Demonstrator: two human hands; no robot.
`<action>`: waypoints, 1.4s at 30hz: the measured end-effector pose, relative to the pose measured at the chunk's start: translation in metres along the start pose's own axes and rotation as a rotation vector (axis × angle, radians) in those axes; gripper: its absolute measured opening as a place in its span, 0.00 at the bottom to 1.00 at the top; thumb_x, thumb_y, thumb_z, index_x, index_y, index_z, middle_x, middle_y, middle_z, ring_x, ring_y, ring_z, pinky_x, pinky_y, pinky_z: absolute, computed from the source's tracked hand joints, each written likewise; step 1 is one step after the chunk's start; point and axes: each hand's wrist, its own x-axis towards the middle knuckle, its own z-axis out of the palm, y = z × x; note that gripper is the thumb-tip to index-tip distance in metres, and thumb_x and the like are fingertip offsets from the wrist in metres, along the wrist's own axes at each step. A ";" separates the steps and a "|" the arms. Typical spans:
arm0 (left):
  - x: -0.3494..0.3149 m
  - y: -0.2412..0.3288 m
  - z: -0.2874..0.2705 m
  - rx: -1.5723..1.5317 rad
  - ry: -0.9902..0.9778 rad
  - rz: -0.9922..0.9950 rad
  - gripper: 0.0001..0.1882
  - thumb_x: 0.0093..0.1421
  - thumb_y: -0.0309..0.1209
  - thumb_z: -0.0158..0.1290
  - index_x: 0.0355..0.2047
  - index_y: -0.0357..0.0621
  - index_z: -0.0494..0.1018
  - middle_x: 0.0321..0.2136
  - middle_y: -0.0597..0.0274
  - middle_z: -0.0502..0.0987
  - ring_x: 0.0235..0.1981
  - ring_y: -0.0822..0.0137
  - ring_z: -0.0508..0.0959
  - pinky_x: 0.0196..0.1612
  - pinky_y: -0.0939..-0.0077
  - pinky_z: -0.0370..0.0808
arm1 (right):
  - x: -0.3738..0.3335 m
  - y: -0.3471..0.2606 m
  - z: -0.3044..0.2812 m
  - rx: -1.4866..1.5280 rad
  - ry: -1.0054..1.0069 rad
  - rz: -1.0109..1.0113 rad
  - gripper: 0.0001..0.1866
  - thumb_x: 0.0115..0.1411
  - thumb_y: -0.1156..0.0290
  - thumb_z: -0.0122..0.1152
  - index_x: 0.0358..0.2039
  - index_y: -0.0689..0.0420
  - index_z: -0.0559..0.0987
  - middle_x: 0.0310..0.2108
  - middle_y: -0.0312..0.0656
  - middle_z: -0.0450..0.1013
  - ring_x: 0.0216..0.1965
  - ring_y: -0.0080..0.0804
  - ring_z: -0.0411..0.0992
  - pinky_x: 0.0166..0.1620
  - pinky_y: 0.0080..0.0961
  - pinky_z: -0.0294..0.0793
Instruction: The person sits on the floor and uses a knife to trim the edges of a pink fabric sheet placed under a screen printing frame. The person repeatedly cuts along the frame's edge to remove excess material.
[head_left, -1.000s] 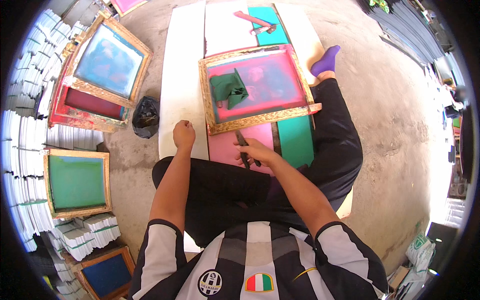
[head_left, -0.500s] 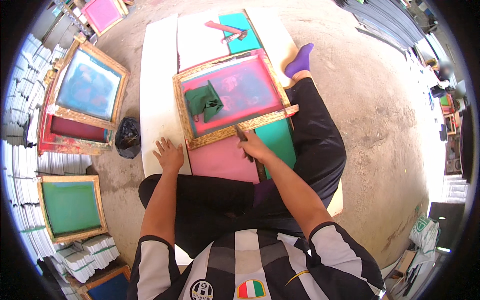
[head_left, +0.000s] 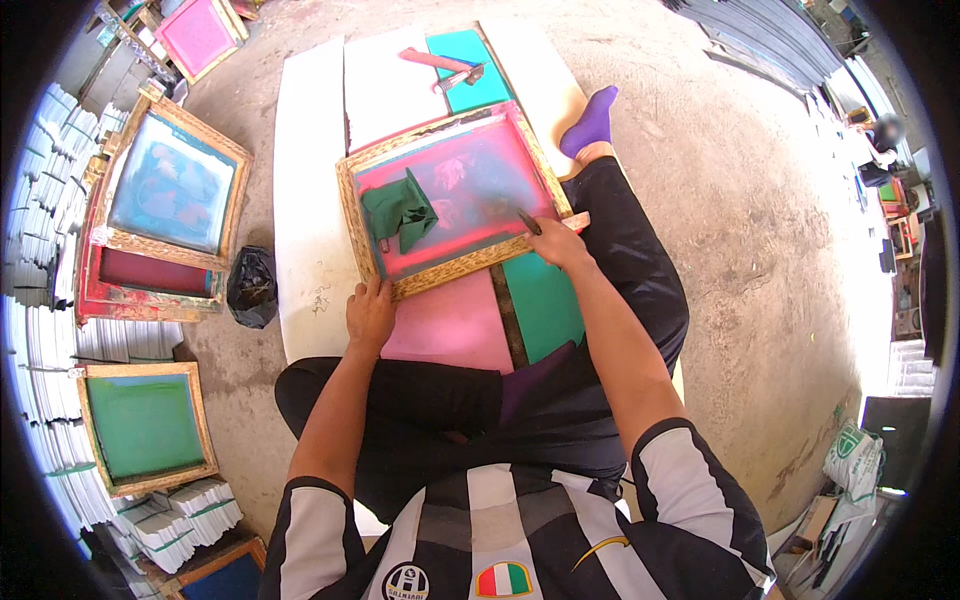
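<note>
A wooden-framed printing screen (head_left: 455, 262) with pink-and-blue mesh lies tilted in front of me. My left hand (head_left: 371, 316) is closed at its near left corner, fingers on the wood. My right hand (head_left: 558, 243) is closed around a slim dark tool (head_left: 529, 222), whose tip reaches over the near right part of the mesh; its exact kind is unclear. A crumpled dark green cloth (head_left: 402, 208) lies on the left of the mesh. Pink board (head_left: 455, 325) and green board (head_left: 543, 305) show between the screen and my legs.
A hammer (head_left: 432, 60) and another metal tool (head_left: 452, 82) lie beyond the screen. At left are a black plastic bag (head_left: 252, 285), a blue-mesh screen (head_left: 170, 185), a green-mesh screen (head_left: 145, 420) and stacked white sheets (head_left: 190, 510). My right leg (head_left: 632, 270) stretches along the right.
My left hand has moved right from the white board to the screen's near left corner. My right hand has carried the dark tool right and away from me, over the screen's near edge.
</note>
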 end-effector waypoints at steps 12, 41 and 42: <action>-0.005 -0.020 0.008 0.026 0.006 -0.019 0.16 0.51 0.31 0.61 0.41 0.47 0.77 0.44 0.64 0.73 0.42 0.57 0.76 0.39 0.59 0.75 | -0.040 -0.024 0.003 0.326 -0.085 0.047 0.20 0.65 0.58 0.56 0.50 0.60 0.75 0.30 0.48 0.77 0.27 0.36 0.78 0.32 0.38 0.74; -0.008 -0.007 0.011 -0.145 0.073 -0.123 0.22 0.49 0.32 0.65 0.46 0.46 0.76 0.48 0.58 0.72 0.46 0.52 0.75 0.42 0.57 0.77 | -0.077 -0.014 0.063 0.113 -0.100 0.282 0.16 0.54 0.73 0.49 0.40 0.71 0.76 0.38 0.65 0.77 0.42 0.61 0.77 0.44 0.49 0.75; -0.008 -0.007 0.010 -0.146 0.070 -0.129 0.22 0.49 0.32 0.65 0.46 0.46 0.77 0.48 0.58 0.72 0.46 0.52 0.75 0.43 0.57 0.77 | -0.078 -0.019 0.061 0.105 -0.118 0.306 0.17 0.56 0.72 0.50 0.42 0.70 0.77 0.41 0.66 0.76 0.44 0.62 0.77 0.47 0.50 0.75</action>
